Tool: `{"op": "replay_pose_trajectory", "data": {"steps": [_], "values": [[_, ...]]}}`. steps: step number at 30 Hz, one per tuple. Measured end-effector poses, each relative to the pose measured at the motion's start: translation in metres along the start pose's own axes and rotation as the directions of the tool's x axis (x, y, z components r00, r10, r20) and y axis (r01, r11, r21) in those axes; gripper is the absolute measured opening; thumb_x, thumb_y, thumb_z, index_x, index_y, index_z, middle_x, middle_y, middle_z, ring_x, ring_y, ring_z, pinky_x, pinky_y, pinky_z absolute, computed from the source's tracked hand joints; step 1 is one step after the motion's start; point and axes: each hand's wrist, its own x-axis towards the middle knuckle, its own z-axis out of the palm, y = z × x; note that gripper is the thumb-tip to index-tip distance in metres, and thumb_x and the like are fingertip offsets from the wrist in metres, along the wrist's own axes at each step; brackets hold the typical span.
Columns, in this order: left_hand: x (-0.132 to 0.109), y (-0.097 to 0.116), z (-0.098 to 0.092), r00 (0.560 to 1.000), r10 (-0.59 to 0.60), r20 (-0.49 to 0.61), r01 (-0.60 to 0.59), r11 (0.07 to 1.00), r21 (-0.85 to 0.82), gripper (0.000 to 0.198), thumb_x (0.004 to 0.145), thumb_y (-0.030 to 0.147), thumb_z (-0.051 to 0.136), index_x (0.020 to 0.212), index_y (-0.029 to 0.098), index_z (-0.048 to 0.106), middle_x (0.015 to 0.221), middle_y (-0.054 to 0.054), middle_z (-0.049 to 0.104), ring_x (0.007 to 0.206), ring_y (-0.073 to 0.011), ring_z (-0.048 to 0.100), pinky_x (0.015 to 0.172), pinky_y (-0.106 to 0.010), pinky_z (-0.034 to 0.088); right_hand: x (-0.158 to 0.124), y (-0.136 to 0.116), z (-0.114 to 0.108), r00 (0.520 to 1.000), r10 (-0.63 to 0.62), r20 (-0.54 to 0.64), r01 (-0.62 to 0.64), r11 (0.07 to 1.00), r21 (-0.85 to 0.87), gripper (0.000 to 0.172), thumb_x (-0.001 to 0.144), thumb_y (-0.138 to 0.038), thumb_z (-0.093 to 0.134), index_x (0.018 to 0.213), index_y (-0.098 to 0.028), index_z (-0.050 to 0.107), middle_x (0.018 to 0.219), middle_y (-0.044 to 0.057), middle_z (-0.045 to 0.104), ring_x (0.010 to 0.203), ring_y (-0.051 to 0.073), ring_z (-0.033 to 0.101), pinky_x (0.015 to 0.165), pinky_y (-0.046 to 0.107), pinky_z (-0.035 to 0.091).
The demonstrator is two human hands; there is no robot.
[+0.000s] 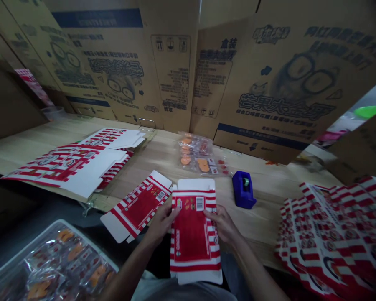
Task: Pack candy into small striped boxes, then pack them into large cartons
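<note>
The flat red-and-white striped carton [192,234] is hanging over the near edge of the wooden desk [163,156] at bottom centre of my feed, and I'm seeing the left hand [162,221] and right hand [222,223] holding it from either side, with the fingers [173,211] of both hands grasping its long edges. A second flat carton [138,205] is lying just left of the left hand, while more flat cartons [78,163] are lying in an overlapping spread at left of the frame. A tall stack of cartons [329,238] is fanning out at right. Just right of the held carton, a blue tape dispenser [243,189] is standing on the desk, with clear packets of orange snacks [197,154] lying beyond it at centre. A plastic-covered tray of packets [50,263] is sitting at lower left, and printed cardboard sheets [263,83] are standing along the far side of the desk.
</note>
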Motion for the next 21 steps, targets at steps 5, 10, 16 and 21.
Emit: {"op": "replay_pose_trajectory", "data": {"steps": [5,10,16,21], "values": [[0.01,-0.005,-0.002,0.995,0.087,-0.045,-0.088,0.995,-0.036,0.033,0.081,0.042,0.067,0.099,0.015,0.069,0.081,-0.005,0.073,0.073,-0.0202,0.067,0.071,-0.032,0.053,-0.01,0.026,0.003,0.998,-0.07,-0.002,0.07,0.998,-0.007,0.033,0.072,-0.032,0.077,0.098,-0.017,0.064,0.096,0.008,0.074,0.085,0.025,0.07,0.081,0.038,0.054],[-0.001,-0.02,-0.003,0.987,0.127,-0.102,-0.105,0.974,0.199,0.037,0.082,0.042,0.065,0.109,0.017,0.067,0.098,-0.007,0.073,0.091,-0.0241,0.067,0.081,-0.034,0.053,0.0,0.034,-0.009,0.857,-0.423,-0.294,0.363,0.901,-0.238,0.042,0.073,-0.03,0.076,0.106,-0.026,0.049,0.102,0.003,0.07,0.087,0.019,0.069,0.077,0.033,0.055],[-0.012,-0.026,-0.006,0.976,0.195,-0.096,-0.162,0.947,0.278,0.057,0.087,0.037,0.059,0.139,0.022,0.044,0.134,-0.01,0.057,0.122,-0.0251,0.053,0.103,-0.039,0.044,-0.004,0.047,-0.024,0.882,-0.459,-0.113,0.34,0.783,-0.521,0.044,0.083,-0.035,0.063,0.125,-0.025,0.054,0.123,0.008,0.062,0.106,0.021,0.062,0.087,0.033,0.052],[-0.015,-0.027,-0.014,1.0,0.026,0.015,-0.027,0.997,0.077,0.057,0.083,0.037,0.065,0.135,0.026,0.046,0.13,-0.008,0.059,0.108,-0.023,0.061,0.091,-0.035,0.051,-0.008,0.045,-0.031,0.936,-0.347,-0.059,0.258,0.79,-0.556,0.04,0.087,-0.041,0.058,0.122,-0.021,0.061,0.103,0.007,0.07,0.087,0.02,0.066,0.075,0.031,0.053]]}}
